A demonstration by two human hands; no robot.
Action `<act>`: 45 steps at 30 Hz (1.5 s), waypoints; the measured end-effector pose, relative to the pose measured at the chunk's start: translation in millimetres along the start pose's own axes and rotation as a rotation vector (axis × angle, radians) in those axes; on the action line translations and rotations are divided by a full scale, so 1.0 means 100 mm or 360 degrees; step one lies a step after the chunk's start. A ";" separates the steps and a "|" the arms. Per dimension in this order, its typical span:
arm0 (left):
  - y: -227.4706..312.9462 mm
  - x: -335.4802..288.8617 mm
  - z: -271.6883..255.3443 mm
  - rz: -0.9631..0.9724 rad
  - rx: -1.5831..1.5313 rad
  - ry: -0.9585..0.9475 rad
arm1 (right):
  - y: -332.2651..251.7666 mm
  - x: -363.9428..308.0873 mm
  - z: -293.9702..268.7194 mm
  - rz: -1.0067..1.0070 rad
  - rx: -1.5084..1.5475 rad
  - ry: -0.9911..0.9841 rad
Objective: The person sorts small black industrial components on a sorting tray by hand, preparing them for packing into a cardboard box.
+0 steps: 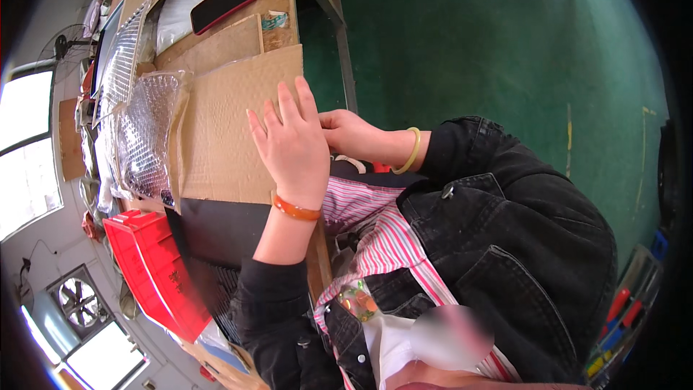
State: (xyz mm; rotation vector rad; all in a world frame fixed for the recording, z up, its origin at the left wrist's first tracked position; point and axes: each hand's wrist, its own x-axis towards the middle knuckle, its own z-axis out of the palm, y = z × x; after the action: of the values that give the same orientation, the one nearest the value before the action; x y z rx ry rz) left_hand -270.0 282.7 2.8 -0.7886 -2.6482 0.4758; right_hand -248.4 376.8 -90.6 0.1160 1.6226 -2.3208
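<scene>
My left hand (292,152), with an orange bangle at the wrist, lies palm down on a flat sheet of brown cardboard (224,130). Its fingers are stretched out and slightly apart, and its thumb is hidden. Close against it, at the cardboard's right edge, is my right hand (354,133), which wears a pale yellow bangle. The right fingers are bent, with their tips partly covered by the left hand; what they hold, if anything, is hidden. Clear bubble wrap (144,133) borders the cardboard's left side.
A phone (225,3) in a red case lies farther up the wooden workbench (278,7). A black flat surface (216,231) extends below the cardboard, beside a red plastic crate (155,267). Past the bench edge is green floor (491,43). A metal leg (339,36) supports the bench.
</scene>
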 end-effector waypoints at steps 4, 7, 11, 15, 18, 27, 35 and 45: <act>-0.18 -0.01 -0.15 0.0251 -0.0033 0.0047 | -0.03 -0.06 -0.03 0.0323 0.0062 -0.0083; -0.30 0.03 -0.24 0.0336 -0.0121 0.0069 | -0.01 -0.07 -0.02 0.0321 0.0199 -0.0086; -0.31 0.07 -0.26 0.0333 -0.0176 0.0025 | 0.01 -0.03 -0.01 0.0216 0.0112 -0.0111; -0.18 0.07 -0.01 0.0310 0.0054 -0.0022 | -0.03 0.10 -0.06 0.0160 -0.0066 -0.0138; -0.13 0.06 0.11 0.0256 0.0031 0.0089 | -0.22 0.19 -0.14 -0.0033 -0.0245 -0.0025; 0.02 0.28 0.14 0.0105 0.0207 -0.0051 | -0.37 0.77 -0.44 -0.0238 -0.0317 0.0241; -0.08 0.56 0.39 -0.0282 0.0033 -0.0191 | -0.46 0.86 -0.41 -0.0232 -0.0058 0.0128; -0.18 0.48 0.34 -0.0197 -0.0061 -0.0306 | -0.67 0.86 -0.38 -0.0284 -0.0581 0.0269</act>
State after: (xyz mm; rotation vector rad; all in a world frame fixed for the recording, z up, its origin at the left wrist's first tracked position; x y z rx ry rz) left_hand -330.1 288.3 -9.8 -0.6125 -2.8709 0.4913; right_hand -353.8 415.2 -64.3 0.0906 2.1935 -2.1400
